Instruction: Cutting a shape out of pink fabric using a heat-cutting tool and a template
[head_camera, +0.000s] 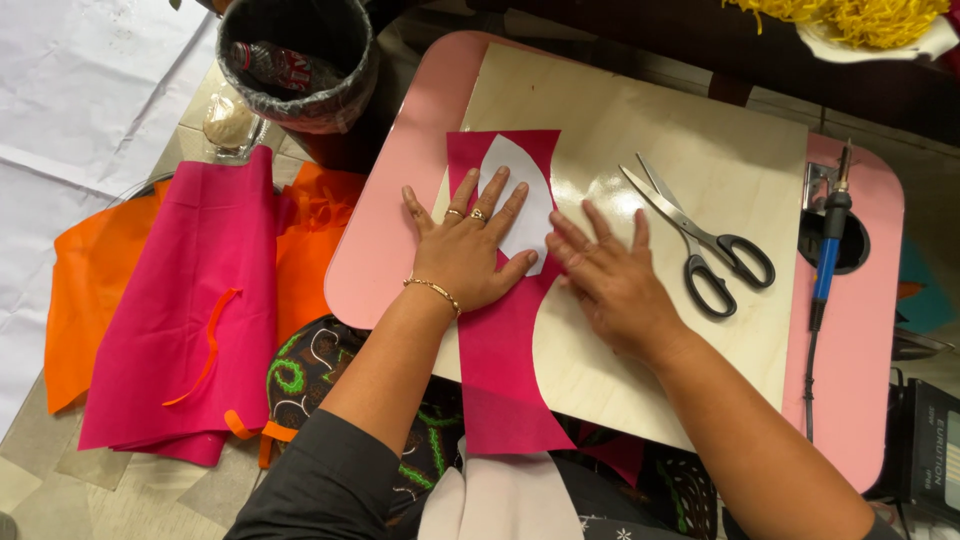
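A curved strip of magenta fabric lies on a pale wooden board set in a pink lap table. A white paper template rests on the fabric's upper part. My left hand lies flat with fingers spread, pressing on the fabric and the template's edge. My right hand lies flat beside it, fingertips touching the fabric's right edge. Neither hand holds anything.
Black-handled scissors lie on the board right of my hands. A blue-handled corded tool sits on the table's right side. Stacked magenta and orange fabric lie at left. A lined bin with a bottle stands behind.
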